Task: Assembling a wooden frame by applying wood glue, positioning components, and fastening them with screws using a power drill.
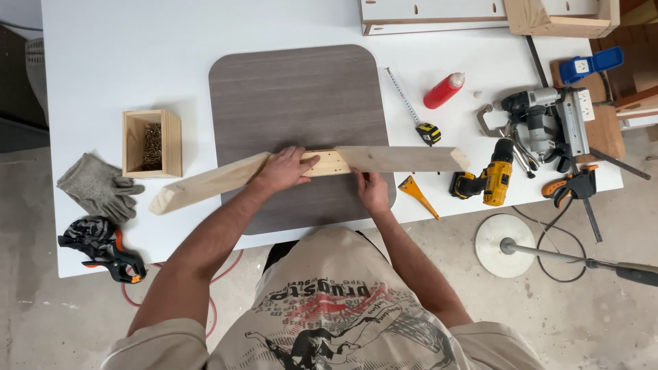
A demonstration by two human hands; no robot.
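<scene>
Two light wooden beams meet end to end over a grey-brown rounded board (295, 96) on a white table (96, 62). The left beam (205, 183) slants down to the left. The right beam (404, 159) lies level. My left hand (286, 168) presses flat on the joint where they meet, beside several small holes in the wood. My right hand (372, 190) grips the near edge of the right beam, just right of the joint.
A small wooden box of screws (151, 143), grey gloves (96, 186) and a black-orange clamp (103, 250) lie left. On the right are a tape measure (426, 130), red glue bottle (444, 90), yellow drill (488, 179), nail gun (545, 116), orange square (417, 193) and clamps (574, 186).
</scene>
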